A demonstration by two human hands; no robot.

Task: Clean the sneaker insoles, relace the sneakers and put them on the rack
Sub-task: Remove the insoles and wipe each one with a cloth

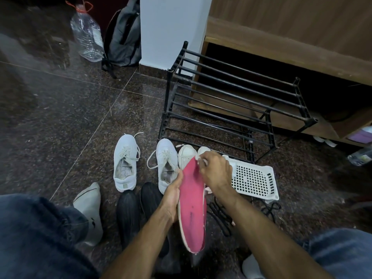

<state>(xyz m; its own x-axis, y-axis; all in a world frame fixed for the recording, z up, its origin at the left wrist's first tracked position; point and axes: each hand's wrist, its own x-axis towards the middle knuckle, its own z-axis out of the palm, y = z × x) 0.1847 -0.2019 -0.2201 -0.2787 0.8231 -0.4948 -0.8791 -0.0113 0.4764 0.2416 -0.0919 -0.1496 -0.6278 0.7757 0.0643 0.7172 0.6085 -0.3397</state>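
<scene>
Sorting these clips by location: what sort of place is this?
Probably a home entryway or hall: a black shoe rack on polished stone floor, white sneakers beside it, a backpack against the wall.

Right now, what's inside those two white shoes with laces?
Each white laced sneaker shows a worn, greyish footbed inside, with no pink insole. The toe ends are hidden under the tongues and laces.

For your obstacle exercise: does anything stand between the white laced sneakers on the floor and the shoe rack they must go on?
Nothing visible does. Both white sneakers point toward the black rack, with bare floor between; its bars hold nothing.
</scene>
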